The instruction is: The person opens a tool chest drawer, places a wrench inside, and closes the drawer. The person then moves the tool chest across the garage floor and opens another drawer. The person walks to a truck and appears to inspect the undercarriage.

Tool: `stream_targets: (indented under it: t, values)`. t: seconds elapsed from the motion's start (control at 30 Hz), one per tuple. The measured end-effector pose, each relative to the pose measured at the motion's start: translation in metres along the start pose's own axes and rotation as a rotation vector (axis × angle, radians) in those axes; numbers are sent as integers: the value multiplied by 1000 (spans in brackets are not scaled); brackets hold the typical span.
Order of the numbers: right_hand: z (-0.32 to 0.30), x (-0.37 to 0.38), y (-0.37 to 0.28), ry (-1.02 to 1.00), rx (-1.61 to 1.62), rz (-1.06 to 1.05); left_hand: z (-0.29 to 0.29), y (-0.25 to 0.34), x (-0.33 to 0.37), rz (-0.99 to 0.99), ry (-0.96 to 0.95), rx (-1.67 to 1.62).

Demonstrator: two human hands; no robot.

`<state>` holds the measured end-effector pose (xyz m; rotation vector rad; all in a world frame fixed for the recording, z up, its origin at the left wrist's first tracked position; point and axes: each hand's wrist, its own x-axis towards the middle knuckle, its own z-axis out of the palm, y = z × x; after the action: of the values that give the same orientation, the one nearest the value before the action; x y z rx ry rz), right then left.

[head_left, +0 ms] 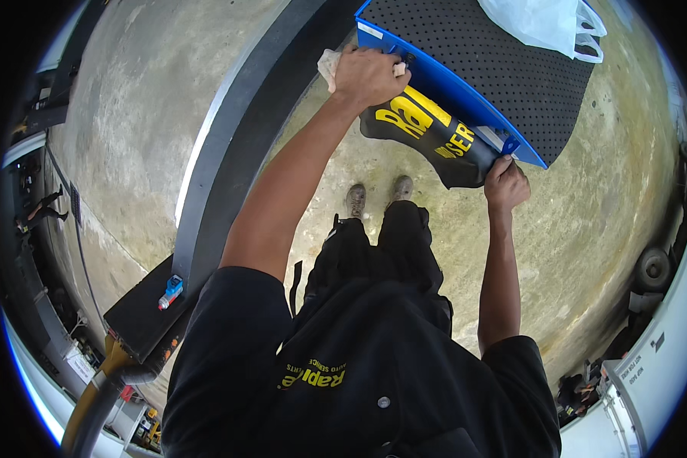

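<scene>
At the top stands a blue cart with a black dotted mat across its top. A black cover with yellow lettering hangs along its near side. My left hand is closed at the cart's left end, with a crumpled white rag bunched in it; its fingers lie against the cart's edge. My right hand is closed around the cover's right corner, just below the cart's blue corner bracket. The fingertips there are partly hidden.
A white plastic bag lies on the mat. Left of me runs a long black beam, with a small blue-and-white canister at its near end. Tyres line the right wall. Other people are in the distance.
</scene>
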<state>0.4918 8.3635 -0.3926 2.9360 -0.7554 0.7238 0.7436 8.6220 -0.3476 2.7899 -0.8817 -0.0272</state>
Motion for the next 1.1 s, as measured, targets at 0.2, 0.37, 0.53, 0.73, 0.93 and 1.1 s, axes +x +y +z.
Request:
stream_targets:
  t: [0.2,0.37,0.53,0.73,0.93,1.1]
  values:
    - [8,21,-3,-75,-20,165,4,2,28,-1,-96,46]
    - [25,57,-8,66,70,109,9,-24,78,138,-128,49]
    - [41,78,8,40,90,134,12,-21,105,175,-163,57]
    - [43,93,41,-76,13,216,25,10,105,129,-82,47]
    - [43,109,67,-108,6,221,32,32,111,220,1,90]
    - [53,134,74,-144,13,262,40,33,137,207,46,139]
